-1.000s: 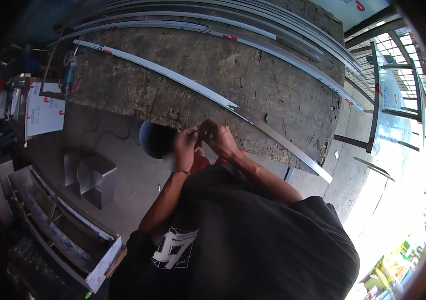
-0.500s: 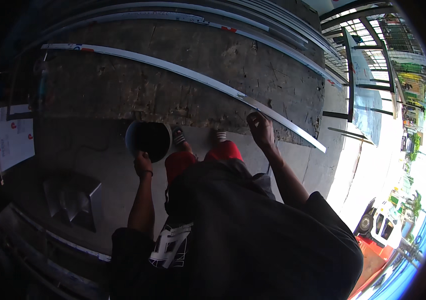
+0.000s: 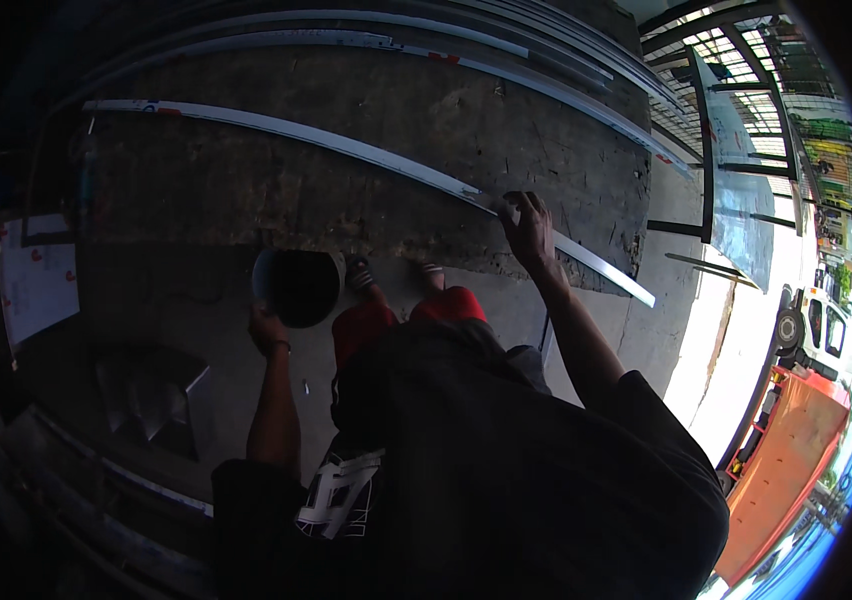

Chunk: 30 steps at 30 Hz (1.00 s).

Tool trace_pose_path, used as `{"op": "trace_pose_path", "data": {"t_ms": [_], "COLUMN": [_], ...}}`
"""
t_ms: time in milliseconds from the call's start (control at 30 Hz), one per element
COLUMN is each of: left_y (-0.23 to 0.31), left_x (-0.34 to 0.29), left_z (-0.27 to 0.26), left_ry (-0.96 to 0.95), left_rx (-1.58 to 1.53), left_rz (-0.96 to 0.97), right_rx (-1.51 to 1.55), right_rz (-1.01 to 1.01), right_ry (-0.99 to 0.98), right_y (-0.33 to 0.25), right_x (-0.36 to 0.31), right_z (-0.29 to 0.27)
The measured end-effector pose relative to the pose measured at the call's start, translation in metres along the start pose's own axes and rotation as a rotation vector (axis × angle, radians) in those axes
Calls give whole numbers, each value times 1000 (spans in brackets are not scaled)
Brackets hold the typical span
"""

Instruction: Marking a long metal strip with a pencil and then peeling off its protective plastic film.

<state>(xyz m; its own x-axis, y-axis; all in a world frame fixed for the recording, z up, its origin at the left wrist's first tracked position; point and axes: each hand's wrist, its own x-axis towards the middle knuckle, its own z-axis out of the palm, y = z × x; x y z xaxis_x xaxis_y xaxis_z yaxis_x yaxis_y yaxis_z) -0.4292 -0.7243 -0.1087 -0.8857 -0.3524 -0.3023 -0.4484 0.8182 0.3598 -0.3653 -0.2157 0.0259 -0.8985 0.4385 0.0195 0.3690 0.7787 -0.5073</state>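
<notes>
My left hand point(image 3: 266, 332) is closed at the near left side of a round bucket point(image 3: 264, 280) with a pale wall and a dark inside. The bucket is beside the near edge of a dark, worn worktable point(image 3: 346, 210). Across the tabletop lies a long, pale metal bar point(image 3: 346, 146), slanting from far left to near right. Over its right part is my right hand point(image 3: 528, 228), fingers bent and drawn together at the bar. Whatever those fingers may hold is hidden.
More long metal profiles point(image 3: 536, 78) lie along the table's far side. A dark metal frame point(image 3: 711, 150) stands at the right. On the floor at left are a bent sheet-metal piece point(image 3: 161, 400) and a white printed panel point(image 3: 38, 285). An orange truck bed point(image 3: 781, 470) shows outside.
My right hand has moved away from me, from the table's near edge onto the bar. My left hand has shifted slightly left and down at the bucket's side. The view has turned a little.
</notes>
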Motion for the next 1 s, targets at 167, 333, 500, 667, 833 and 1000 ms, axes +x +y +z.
{"op": "trace_pose_path", "data": {"t_ms": [167, 333, 500, 667, 833, 1000], "left_y": [121, 265, 350, 367, 384, 386], "left_x": [-80, -152, -195, -201, -214, -215], "left_z": [-19, -13, 36, 68, 76, 84], "left_ry": [-254, -936, -968, -703, -829, -817], "left_rx": [-717, -1066, -986, -811, -970, -1040], "left_rz": [172, 72, -52, -28, -309, -348], "right_rx": [24, 96, 200, 307, 451, 504], "right_rz": [-71, -89, -153, -118, -100, -79], "right_ry": [-67, -113, -123, -159, -188, -255], "right_y": [29, 33, 42, 39, 51, 53], "right_x": [11, 20, 25, 27, 27, 26], "right_z": [16, 18, 21, 13, 9, 9]}}
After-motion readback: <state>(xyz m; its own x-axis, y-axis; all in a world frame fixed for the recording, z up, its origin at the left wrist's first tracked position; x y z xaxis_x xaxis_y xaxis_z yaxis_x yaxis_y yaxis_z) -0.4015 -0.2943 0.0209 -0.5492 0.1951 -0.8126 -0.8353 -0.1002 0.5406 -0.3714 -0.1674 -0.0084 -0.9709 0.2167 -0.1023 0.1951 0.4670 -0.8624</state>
